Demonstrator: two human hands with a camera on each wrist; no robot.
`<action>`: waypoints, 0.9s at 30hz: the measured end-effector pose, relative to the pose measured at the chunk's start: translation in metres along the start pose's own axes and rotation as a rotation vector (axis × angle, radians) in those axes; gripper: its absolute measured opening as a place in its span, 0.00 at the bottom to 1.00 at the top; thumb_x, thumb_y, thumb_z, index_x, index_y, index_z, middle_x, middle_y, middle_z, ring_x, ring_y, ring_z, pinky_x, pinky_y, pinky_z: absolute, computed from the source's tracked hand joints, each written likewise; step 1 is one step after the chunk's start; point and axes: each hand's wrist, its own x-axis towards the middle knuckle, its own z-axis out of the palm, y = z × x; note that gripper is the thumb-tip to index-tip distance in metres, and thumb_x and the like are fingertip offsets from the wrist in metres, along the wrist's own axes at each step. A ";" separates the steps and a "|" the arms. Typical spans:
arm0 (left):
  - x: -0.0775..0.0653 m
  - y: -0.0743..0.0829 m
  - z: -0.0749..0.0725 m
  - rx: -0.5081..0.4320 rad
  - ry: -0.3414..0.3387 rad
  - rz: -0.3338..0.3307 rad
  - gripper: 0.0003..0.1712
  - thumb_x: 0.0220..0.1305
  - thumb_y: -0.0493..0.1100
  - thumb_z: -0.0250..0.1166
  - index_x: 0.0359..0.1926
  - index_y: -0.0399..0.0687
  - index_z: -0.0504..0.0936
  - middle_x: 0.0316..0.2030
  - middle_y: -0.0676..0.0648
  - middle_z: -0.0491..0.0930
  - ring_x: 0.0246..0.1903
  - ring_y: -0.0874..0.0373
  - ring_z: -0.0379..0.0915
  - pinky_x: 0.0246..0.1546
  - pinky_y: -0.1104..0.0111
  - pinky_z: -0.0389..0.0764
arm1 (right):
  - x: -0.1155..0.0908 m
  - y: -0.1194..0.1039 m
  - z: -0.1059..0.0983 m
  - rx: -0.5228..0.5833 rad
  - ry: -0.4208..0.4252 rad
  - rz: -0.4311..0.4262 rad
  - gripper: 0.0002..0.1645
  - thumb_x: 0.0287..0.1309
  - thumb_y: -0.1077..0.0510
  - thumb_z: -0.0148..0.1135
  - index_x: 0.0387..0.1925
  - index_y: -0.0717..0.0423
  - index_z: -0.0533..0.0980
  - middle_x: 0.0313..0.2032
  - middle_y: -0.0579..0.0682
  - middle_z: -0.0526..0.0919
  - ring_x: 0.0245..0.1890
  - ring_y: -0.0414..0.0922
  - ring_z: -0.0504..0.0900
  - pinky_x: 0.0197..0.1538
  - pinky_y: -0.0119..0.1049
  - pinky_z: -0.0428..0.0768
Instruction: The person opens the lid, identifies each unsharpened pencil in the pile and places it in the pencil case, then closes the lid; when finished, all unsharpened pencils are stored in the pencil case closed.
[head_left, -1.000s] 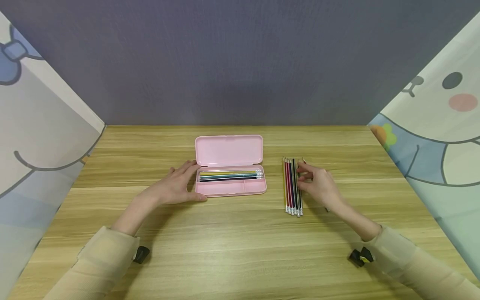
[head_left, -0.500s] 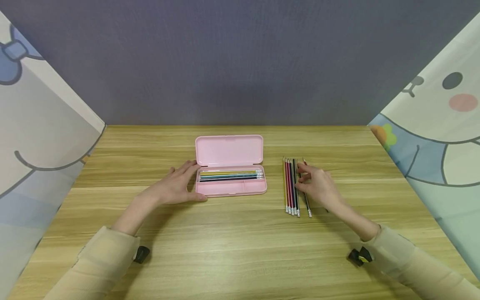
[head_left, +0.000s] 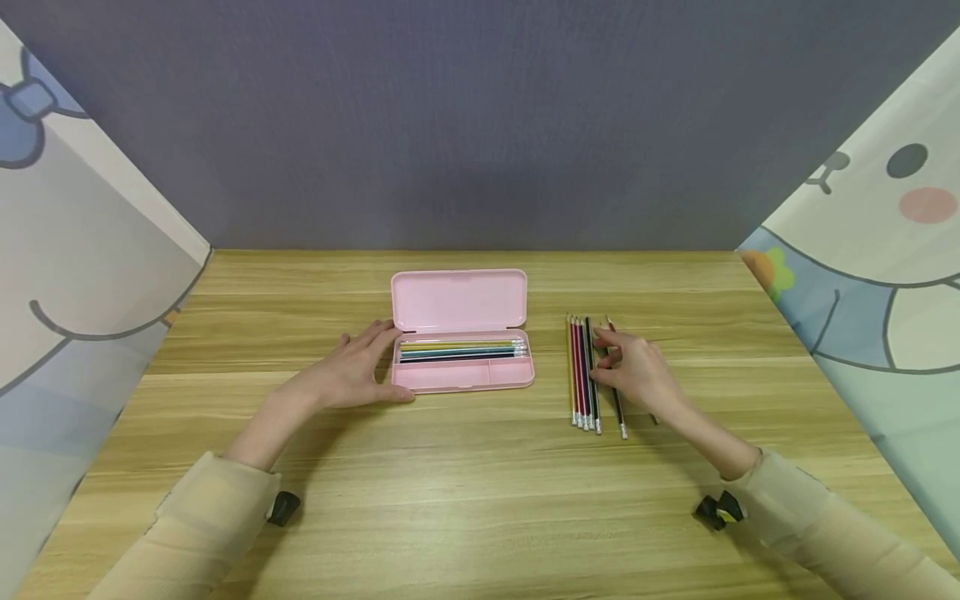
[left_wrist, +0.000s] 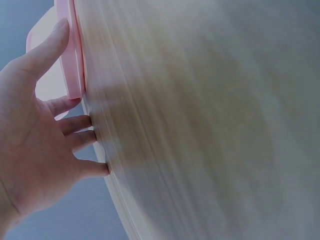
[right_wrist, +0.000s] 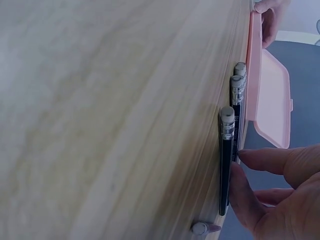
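Note:
A pink pencil case [head_left: 438, 379] lies with its lid raised at mid-table. Several pencils [head_left: 461, 351] fill its back compartment. My left hand [head_left: 348, 371] rests at the case's left end, fingers spread; in the left wrist view the thumb [left_wrist: 57, 37] lies along the case's side. To the right is a row of pencils [head_left: 577, 375], eraser ends toward me. My right hand [head_left: 637, 371] bends over the right side of this row, thumb and index fingertips at a black pencil [right_wrist: 236, 122]. A separate dark pencil [head_left: 619, 417] slants out from beneath this hand.
Another dark pencil end [head_left: 655, 419] shows under the right wrist. A red-tipped pencil [head_left: 610, 323] sticks out beyond the fingers. Dark wall [head_left: 480, 125] rises behind the wooden table [head_left: 465, 500]. Patterned panels [head_left: 885, 250] stand at both sides.
The dark pencil at the row's right side has come away to the right, its eraser end swinging outward. The right fingers have shifted slightly left toward the row. My left hand stays put.

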 end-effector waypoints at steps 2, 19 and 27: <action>0.000 0.000 0.000 0.001 0.000 0.001 0.63 0.58 0.73 0.69 0.80 0.44 0.52 0.81 0.31 0.47 0.81 0.33 0.39 0.76 0.29 0.42 | 0.000 0.000 -0.001 0.006 -0.009 0.007 0.43 0.56 0.64 0.73 0.71 0.68 0.67 0.59 0.63 0.84 0.44 0.51 0.89 0.31 0.27 0.79; 0.000 0.000 -0.001 -0.003 0.004 0.005 0.62 0.57 0.73 0.69 0.80 0.46 0.53 0.80 0.31 0.48 0.81 0.33 0.40 0.76 0.29 0.42 | 0.005 0.000 -0.003 -0.015 -0.057 0.027 0.45 0.54 0.63 0.75 0.72 0.67 0.67 0.50 0.61 0.87 0.27 0.39 0.86 0.26 0.29 0.76; 0.000 0.000 0.000 -0.005 0.001 -0.001 0.63 0.57 0.73 0.69 0.80 0.45 0.53 0.81 0.31 0.47 0.82 0.34 0.39 0.76 0.30 0.42 | 0.005 0.000 -0.004 0.032 -0.079 0.036 0.46 0.55 0.64 0.75 0.73 0.68 0.65 0.59 0.66 0.79 0.30 0.39 0.87 0.29 0.29 0.84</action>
